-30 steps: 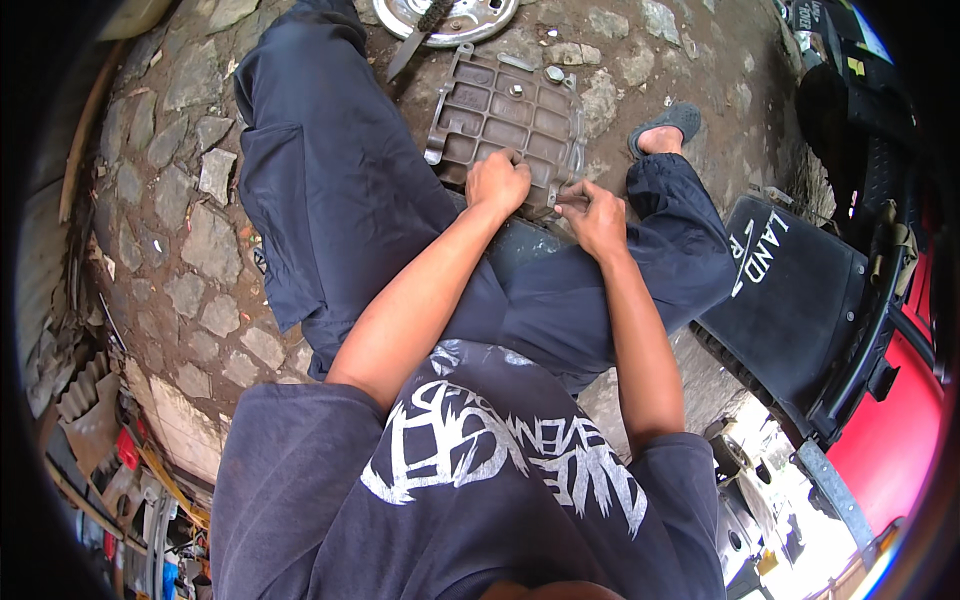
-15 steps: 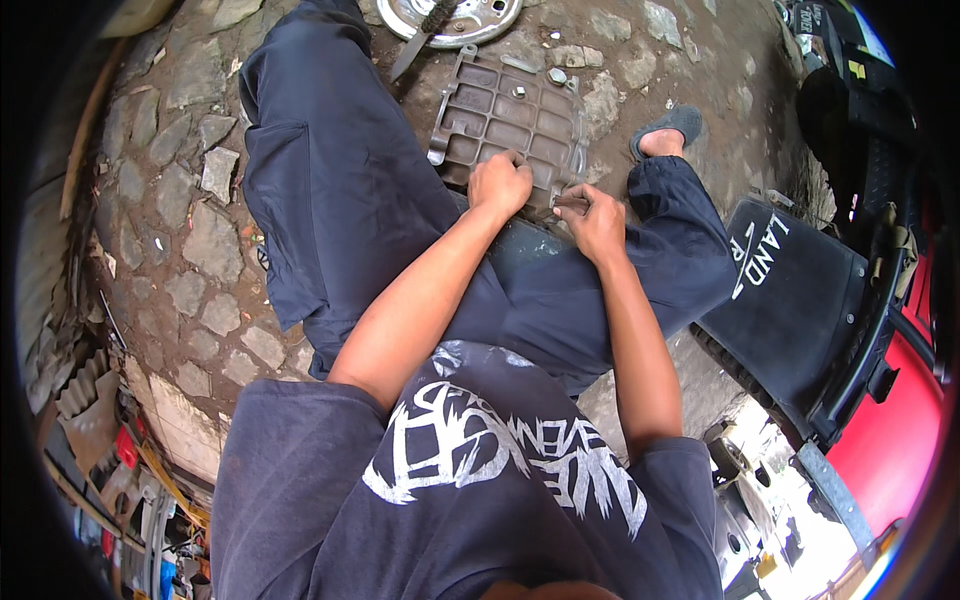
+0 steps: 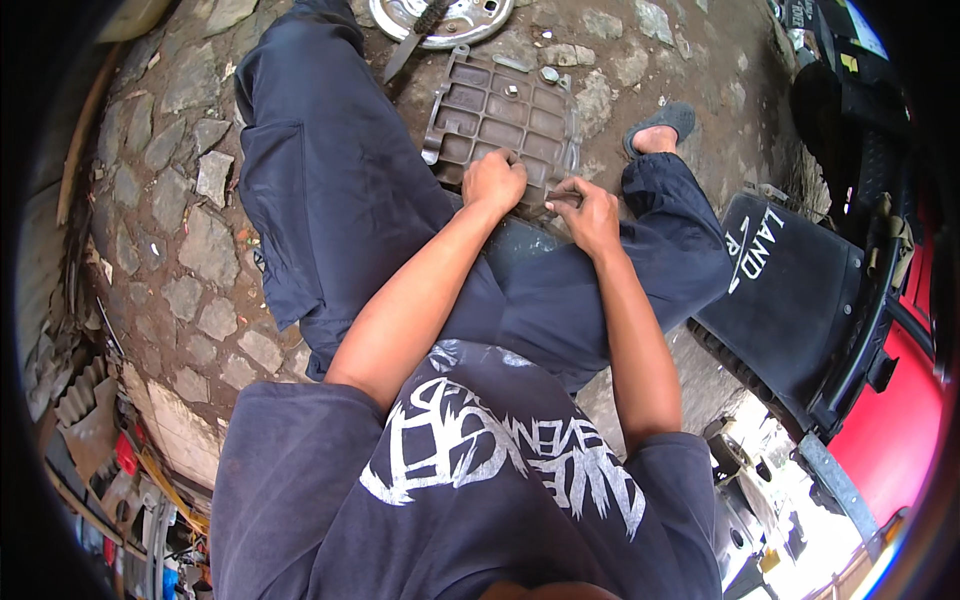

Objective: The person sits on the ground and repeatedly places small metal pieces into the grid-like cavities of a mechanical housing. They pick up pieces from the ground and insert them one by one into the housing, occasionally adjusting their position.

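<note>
Metal plate (image 3: 500, 125): roughly rectangular, dull brown-grey, rough in surface; raised ribs cross to form shallow square pockets, and small lugs project from the edges. A pale bolt head (image 3: 511, 90) stands in one pocket of the upper part. Position: plate between the person's legs, in dark, creased cloth trousers (image 3: 310, 190), with its near edge at the hands. Left hand (image 3: 494, 182) lies over the near edge, fingers curled in; the tips are hidden, so cannot tell whether they grasp the metal. Right hand (image 3: 590, 215) is beside the plate's near right corner, thumb and fingers pinching a thin, dark strip (image 3: 562, 199); material unclear. Whether the strip touches the plate cannot be told. Beyond the plate's far edge: a round, shiny metal disc (image 3: 482, 30), with a long tool (image 3: 403, 57) across it, rough and dark above, flat and narrow below. Ground (image 3: 208, 245): uneven grey stones set in brown dirt.
</note>
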The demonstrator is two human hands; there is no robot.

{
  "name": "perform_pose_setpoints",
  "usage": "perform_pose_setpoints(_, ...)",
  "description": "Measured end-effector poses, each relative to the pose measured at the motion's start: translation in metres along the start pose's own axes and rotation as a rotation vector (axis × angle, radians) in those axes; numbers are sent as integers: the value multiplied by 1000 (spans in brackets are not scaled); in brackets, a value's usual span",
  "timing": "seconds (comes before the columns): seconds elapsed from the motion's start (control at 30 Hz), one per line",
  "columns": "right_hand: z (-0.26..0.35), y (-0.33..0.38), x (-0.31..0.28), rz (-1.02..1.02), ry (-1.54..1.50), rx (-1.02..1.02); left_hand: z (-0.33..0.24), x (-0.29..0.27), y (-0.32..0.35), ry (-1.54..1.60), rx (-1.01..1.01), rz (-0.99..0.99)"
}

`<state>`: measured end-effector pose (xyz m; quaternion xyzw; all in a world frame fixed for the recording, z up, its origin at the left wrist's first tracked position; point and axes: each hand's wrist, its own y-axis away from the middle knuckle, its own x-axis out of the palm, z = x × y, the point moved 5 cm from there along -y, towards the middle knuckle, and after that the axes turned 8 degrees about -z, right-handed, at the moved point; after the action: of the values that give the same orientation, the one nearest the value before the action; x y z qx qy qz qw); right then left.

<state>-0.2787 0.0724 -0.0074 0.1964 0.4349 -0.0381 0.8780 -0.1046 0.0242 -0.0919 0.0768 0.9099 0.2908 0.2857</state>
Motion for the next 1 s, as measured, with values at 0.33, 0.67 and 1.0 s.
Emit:
perform_pose_setpoints(0.33,3,-1,8,31,21,-39,-8,-6,8,8,-5,47)
perform_pose_setpoints(0.67,6,-1,9,7,16,0,-9,-5,7,-23,-24,24)
perform_pose_setpoints(1.0,1,0,4,-23,21,-16,-5,-2,8,13,11,16)
